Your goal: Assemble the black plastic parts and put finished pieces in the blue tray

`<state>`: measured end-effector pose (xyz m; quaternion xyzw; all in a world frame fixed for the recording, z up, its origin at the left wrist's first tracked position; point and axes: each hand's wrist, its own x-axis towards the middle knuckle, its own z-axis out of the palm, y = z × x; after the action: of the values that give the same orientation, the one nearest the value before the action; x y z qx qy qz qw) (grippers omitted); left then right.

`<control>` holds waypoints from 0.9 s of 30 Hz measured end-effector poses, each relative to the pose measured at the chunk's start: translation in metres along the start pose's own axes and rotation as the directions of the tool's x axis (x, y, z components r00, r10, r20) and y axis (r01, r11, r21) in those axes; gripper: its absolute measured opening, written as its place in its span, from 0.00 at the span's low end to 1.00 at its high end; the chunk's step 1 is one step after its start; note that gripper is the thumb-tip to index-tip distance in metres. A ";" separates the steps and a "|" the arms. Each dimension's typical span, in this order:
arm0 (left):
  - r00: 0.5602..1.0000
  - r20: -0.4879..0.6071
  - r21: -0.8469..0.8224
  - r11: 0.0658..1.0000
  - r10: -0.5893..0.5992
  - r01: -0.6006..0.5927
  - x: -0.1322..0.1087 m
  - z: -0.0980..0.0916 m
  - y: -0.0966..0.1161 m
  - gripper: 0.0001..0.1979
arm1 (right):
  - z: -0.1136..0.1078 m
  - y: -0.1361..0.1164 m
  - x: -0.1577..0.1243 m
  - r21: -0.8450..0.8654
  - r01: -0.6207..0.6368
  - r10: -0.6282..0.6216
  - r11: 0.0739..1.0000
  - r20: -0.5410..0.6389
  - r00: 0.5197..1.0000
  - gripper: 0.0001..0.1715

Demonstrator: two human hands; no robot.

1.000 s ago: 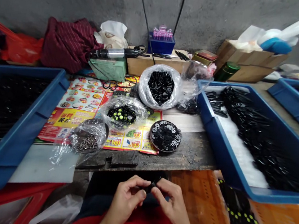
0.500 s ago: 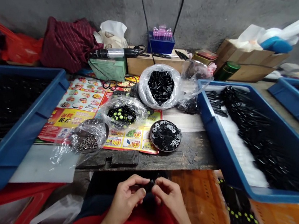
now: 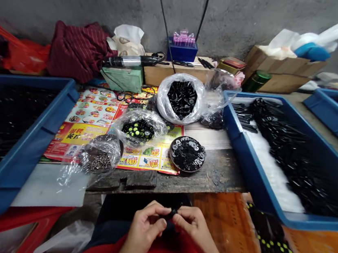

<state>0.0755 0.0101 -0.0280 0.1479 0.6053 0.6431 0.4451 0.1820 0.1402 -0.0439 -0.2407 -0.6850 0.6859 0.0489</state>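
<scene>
Both hands meet over my lap, just below the front edge of the workbench (image 3: 205, 180). A small black part (image 3: 172, 212) is pinched between them; its exact kind is too small and covered to tell. My left hand (image 3: 149, 224) grips its left side with thumb and forefinger. From the right, my right hand (image 3: 192, 223) closes thumb and fingertips on it. Nearest on the bench is a round dish (image 3: 185, 170) heaped with flat black and grey discs. Left of it lie a bag of black and lime-green caps (image 3: 137, 131) and a bag of small metal screws (image 3: 100, 161).
Blue bins of black parts stand at left (image 3: 36, 143) and right (image 3: 268, 186). A plastic bag (image 3: 162, 101) of black pieces sits mid-bench. Behind it are a power screwdriver (image 3: 130, 61) and a cardboard box (image 3: 286, 71). An orange crate (image 3: 221, 223) is at lower right.
My hands have shifted slightly, the fingertips lying a little lower around the small black part. The bench items look unchanged.
</scene>
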 end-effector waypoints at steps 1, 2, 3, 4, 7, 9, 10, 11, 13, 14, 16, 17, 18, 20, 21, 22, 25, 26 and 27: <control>1.000 -0.003 -0.004 1.000 -0.015 0.015 0.000 0.000 0.001 0.15 | 0.001 0.001 0.000 0.064 -0.046 0.046 0.997 0.003 0.999 0.31; 0.999 -0.007 -0.009 0.999 -0.039 0.038 0.001 0.000 0.001 0.16 | 0.003 0.002 0.000 0.118 -0.086 0.086 0.989 -0.001 0.996 0.31; 0.998 -0.009 -0.014 0.998 -0.067 0.067 0.001 0.000 0.002 0.17 | 0.005 0.003 0.000 0.158 -0.112 0.116 0.981 -0.013 0.993 0.31; 0.995 -0.010 -0.021 0.995 -0.097 0.096 0.002 0.000 0.003 0.18 | 0.007 0.003 0.001 0.189 -0.129 0.137 0.974 -0.031 0.990 0.30; 0.989 -0.007 -0.069 0.987 -0.148 0.147 0.003 0.001 0.004 0.21 | 0.011 0.000 0.002 0.261 -0.128 0.159 0.957 -0.102 0.982 0.25; 0.988 0.016 -0.118 0.981 -0.152 0.153 0.003 0.002 0.005 0.21 | 0.012 -0.004 0.002 0.311 -0.104 0.149 0.945 -0.124 0.981 0.23; 0.987 0.034 -0.143 0.977 -0.154 0.158 0.003 0.003 0.005 0.21 | 0.011 -0.005 0.002 0.333 -0.092 0.141 0.938 -0.128 0.982 0.22; 0.986 0.053 -0.161 0.973 -0.157 0.164 0.003 0.003 0.005 0.22 | 0.010 -0.007 0.002 0.351 -0.079 0.133 0.933 -0.133 0.982 0.22; 0.985 0.070 -0.167 0.972 -0.159 0.169 0.003 0.003 0.006 0.22 | 0.007 -0.007 0.003 0.376 -0.063 0.132 0.925 -0.161 0.978 0.20; 0.985 0.064 -0.151 0.974 -0.160 0.168 0.003 0.002 0.006 0.23 | 0.006 -0.007 0.003 0.388 -0.057 0.140 0.920 -0.188 0.972 0.20; 0.986 0.038 -0.100 0.981 -0.165 0.168 0.003 0.000 0.008 0.22 | 0.003 -0.004 0.004 0.418 -0.049 0.163 0.907 -0.241 0.957 0.20; 0.985 0.026 -0.078 0.982 -0.171 0.172 0.002 -0.001 0.008 0.22 | 0.002 -0.003 0.005 0.434 -0.047 0.175 0.900 -0.259 0.950 0.20; 0.984 0.016 -0.067 0.982 -0.178 0.179 0.002 -0.003 0.009 0.21 | 0.001 -0.002 0.005 0.452 -0.046 0.185 0.891 -0.268 0.945 0.21; 0.981 0.001 -0.076 0.978 -0.194 0.194 0.002 -0.004 0.009 0.21 | 0.004 0.001 0.005 0.481 -0.054 0.202 0.875 -0.262 0.944 0.22; 0.980 -0.007 -0.089 0.976 -0.199 0.198 0.001 -0.004 0.009 0.21 | 0.006 0.002 0.004 0.492 -0.062 0.211 0.868 -0.252 0.944 0.24; 0.980 -0.015 -0.104 0.975 -0.200 0.197 0.001 -0.003 0.009 0.21 | 0.009 0.004 0.003 0.499 -0.070 0.218 0.864 -0.245 0.945 0.26; 0.984 -0.017 -0.124 0.977 -0.176 0.173 0.002 -0.002 0.009 0.20 | 0.018 0.008 0.000 0.504 -0.085 0.231 0.860 -0.237 0.944 0.29; 0.986 -0.017 -0.113 0.980 -0.164 0.161 0.002 -0.002 0.009 0.19 | 0.020 0.009 -0.001 0.501 -0.083 0.233 0.861 -0.243 0.942 0.29; 0.988 -0.020 -0.092 0.984 -0.152 0.150 0.002 -0.002 0.009 0.18 | 0.022 0.010 -0.002 0.496 -0.080 0.232 0.865 -0.253 0.939 0.28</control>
<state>0.0694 0.0116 -0.0212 0.0728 0.5911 0.6361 0.4906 0.1775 0.1188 -0.0540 -0.3793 -0.4563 0.7898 0.1554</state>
